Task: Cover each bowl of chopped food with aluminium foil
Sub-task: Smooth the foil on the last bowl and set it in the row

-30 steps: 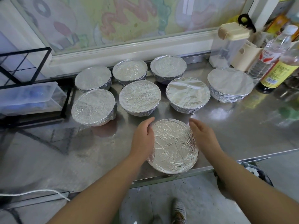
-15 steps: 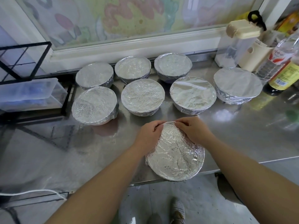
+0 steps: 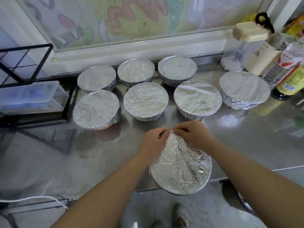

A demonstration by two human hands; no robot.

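A foil-covered bowl (image 3: 180,168) sits at the front edge of the steel counter (image 3: 82,153), its crinkled foil stretched over the rim. My left hand (image 3: 153,143) and my right hand (image 3: 193,135) meet at the bowl's far rim, and the fingers of both pinch the foil edge there. Behind it stand several more foil-covered bowls in two rows, among them one at the left front (image 3: 96,109), one in the middle (image 3: 146,100) and one at the right (image 3: 197,99). What is inside the bowls is hidden.
A larger foil-covered bowl (image 3: 244,89) stands at the right, near bottles (image 3: 291,79) and a clear container with a beige lid (image 3: 241,46). A black wire rack with a clear plastic box (image 3: 29,96) is at the left. A white cord (image 3: 32,199) lies at the front left.
Both hands have moved from the sides of the near bowl to its far rim, where they now pinch the foil edge. The view has shifted a little closer.
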